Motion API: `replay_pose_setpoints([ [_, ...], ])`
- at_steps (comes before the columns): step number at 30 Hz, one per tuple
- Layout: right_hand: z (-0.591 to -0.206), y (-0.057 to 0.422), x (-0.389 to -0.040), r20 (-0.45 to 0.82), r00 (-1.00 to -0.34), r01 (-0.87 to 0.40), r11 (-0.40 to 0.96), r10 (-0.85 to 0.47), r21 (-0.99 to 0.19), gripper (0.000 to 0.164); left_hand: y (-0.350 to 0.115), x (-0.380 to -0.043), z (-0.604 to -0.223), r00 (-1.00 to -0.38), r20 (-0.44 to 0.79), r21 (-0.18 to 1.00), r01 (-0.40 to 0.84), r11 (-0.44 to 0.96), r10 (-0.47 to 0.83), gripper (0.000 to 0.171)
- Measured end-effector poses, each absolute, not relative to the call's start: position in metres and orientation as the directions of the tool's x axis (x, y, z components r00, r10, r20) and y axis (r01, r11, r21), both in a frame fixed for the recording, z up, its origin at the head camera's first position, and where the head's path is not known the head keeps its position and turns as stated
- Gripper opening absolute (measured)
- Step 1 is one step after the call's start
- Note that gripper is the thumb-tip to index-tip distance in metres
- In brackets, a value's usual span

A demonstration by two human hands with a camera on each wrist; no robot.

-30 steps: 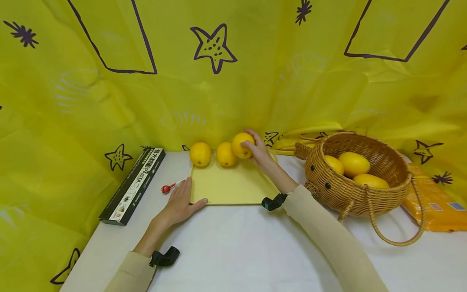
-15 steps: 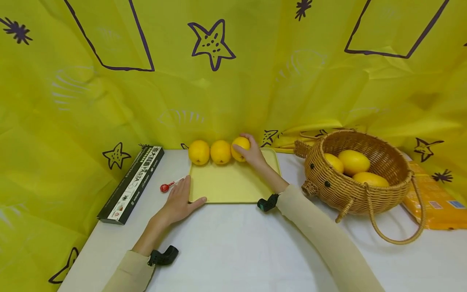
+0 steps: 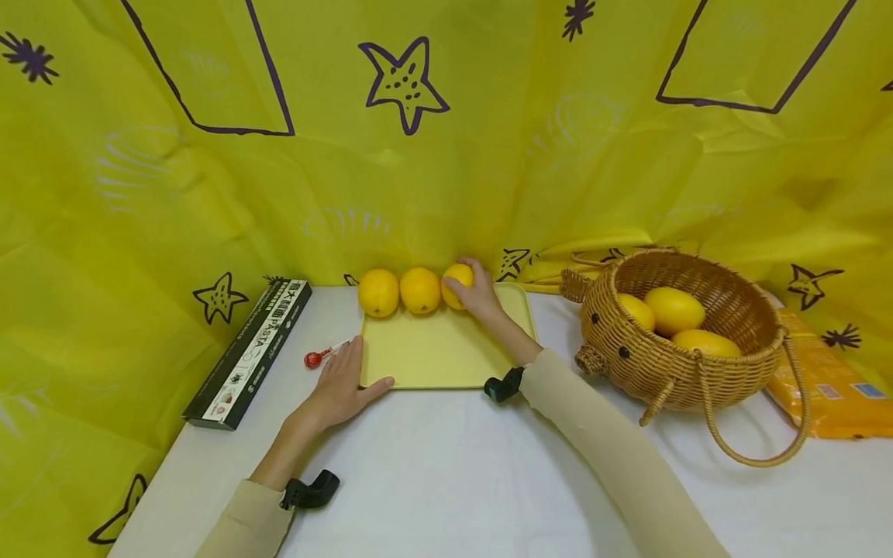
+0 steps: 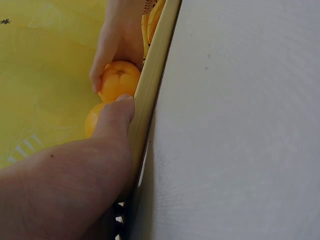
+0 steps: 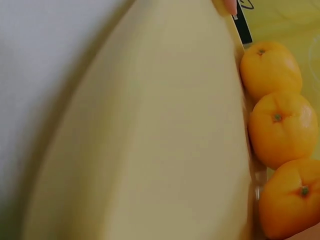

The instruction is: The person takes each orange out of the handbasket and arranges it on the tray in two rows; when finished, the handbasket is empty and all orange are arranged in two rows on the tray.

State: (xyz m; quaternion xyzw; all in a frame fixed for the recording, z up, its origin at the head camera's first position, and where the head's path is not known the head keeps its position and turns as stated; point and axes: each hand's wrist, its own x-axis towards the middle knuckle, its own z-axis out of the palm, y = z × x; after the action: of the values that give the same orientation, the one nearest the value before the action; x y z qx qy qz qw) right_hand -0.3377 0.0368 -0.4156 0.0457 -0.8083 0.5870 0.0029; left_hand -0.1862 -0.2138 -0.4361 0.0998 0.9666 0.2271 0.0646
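Three oranges stand in a row along the back of a pale yellow tray (image 3: 432,353): a left orange (image 3: 379,293), a middle orange (image 3: 421,291) and a right orange (image 3: 459,272). My right hand (image 3: 483,297) grips the right orange from its right side, thumb in front. In the right wrist view, the three oranges line up close together, the nearest orange (image 5: 290,202) beside a bit of hand. My left hand (image 3: 340,391) lies at the tray's left front corner, fingers straight along the side and thumb over the front edge.
A wicker pig basket (image 3: 677,387) holding several oval yellow fruits (image 3: 673,308) stands right, beside an orange packet (image 3: 830,395). Left of the tray lie a red lollipop (image 3: 315,359) and a black pasta box (image 3: 251,353). A yellow patterned cloth (image 3: 474,178) hangs behind.
My right hand has lowered the right orange and moved it slightly left into the row. The middle orange has shifted left, closer to the left one. My left hand stays at the tray corner.
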Motion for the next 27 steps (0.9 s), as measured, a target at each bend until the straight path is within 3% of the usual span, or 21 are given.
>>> replay_pose_setpoints([
  [12,-0.4164,0.0354,-0.3365,0.026,-0.999,-0.039,0.306,-0.047,-0.951,0.066,-0.2145,-0.1869,-0.4373,-0.972,-0.082,0.45,0.162,0.878,0.222,0.102],
  [18,-0.4135,0.0368,-0.336,0.0,-0.999,-0.012,0.235,-0.052,-0.972,0.068,-0.2147,-0.188,-0.4364,-0.972,-0.08,0.438,0.166,0.884,0.222,0.102],
  [27,-0.4151,0.0353,-0.3347,0.016,-1.0,-0.015,0.159,0.005,-0.987,0.056,-0.2143,-0.1879,-0.438,-0.972,-0.091,0.444,0.157,0.882,0.219,0.102],
])
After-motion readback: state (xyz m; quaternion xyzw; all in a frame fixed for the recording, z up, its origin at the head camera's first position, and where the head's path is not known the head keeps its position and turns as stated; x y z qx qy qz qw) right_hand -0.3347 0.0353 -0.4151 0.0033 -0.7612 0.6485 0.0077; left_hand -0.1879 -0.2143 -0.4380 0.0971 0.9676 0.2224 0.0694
